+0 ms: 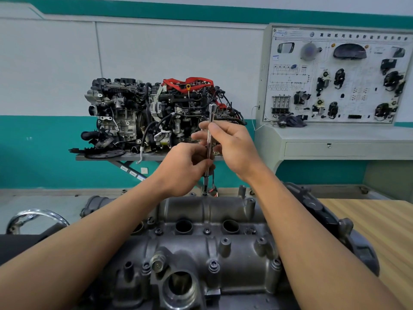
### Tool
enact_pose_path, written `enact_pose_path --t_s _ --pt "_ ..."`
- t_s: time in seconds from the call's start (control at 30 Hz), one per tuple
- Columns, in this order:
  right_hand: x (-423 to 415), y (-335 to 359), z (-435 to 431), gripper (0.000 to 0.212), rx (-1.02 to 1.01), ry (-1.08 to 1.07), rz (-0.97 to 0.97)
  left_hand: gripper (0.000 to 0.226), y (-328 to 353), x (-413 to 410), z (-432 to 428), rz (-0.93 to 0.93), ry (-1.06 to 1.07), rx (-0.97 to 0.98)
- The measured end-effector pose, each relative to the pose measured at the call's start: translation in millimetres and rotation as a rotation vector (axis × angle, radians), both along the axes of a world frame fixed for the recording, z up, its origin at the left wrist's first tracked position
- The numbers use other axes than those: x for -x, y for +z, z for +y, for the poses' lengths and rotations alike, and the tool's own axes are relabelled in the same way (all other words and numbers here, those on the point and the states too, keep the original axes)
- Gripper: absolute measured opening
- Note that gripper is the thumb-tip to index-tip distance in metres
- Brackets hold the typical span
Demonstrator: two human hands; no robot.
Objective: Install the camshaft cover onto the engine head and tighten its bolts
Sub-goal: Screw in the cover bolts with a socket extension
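The camshaft cover (201, 253) lay nearest the camera, with a wooden benchtop (380, 220) to its right. Above the cover's far edge, the right hand (232, 148) pinched the knurled upper shaft of a long driver (210, 139) that stood upright, and the left hand (185, 166) curled round it lower down. The driver's tip met a bolt (204, 193) on that far edge.

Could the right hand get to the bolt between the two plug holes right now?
Probably yes: the bolt sits bare on the cover, with nothing above it. But the right hand grips the driver, so it would have to let go first.
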State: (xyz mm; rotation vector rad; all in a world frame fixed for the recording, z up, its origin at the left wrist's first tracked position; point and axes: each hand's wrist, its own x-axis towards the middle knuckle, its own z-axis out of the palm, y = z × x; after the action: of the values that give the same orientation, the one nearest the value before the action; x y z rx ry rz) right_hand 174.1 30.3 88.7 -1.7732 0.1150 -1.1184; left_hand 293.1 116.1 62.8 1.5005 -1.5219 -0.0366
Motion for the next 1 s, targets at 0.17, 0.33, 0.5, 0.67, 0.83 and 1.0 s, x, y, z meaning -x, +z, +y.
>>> enact_pose_path --t_s 0.17,0.33,0.5,0.67,0.83,1.0 --pt "-2.0 -2.1 -1.7 0.014 0.112 -0.198 -0.059 0.013 -2.1 2.6 -0.1 -0.008 -0.021 -0.008" --pt "-3.1 -3.2 -1.8 0.025 0.061 -0.302 -0.110 0.014 -2.7 0.7 -0.2 0.035 0.068 0.088" --pt "-0.1 0.2 2.1 0.026 0.015 -0.054 -0.004 0.010 1.8 -0.5 2.8 -0.035 0.012 -0.011" --pt "-1.5 -0.7 0.5 0.021 0.057 -0.073 -0.015 0.014 2.4 1.1 3.6 0.001 -0.047 -0.046" --pt "-6.0 -5.8 -1.8 0.018 0.109 -0.252 -0.114 0.034 -1.4 4.1 2.7 -0.033 -0.039 -0.049" --pt "-6.5 -5.4 2.2 0.023 0.053 -0.267 -0.123 0.017 -1.5 -0.9 -0.5 0.015 0.046 0.032"
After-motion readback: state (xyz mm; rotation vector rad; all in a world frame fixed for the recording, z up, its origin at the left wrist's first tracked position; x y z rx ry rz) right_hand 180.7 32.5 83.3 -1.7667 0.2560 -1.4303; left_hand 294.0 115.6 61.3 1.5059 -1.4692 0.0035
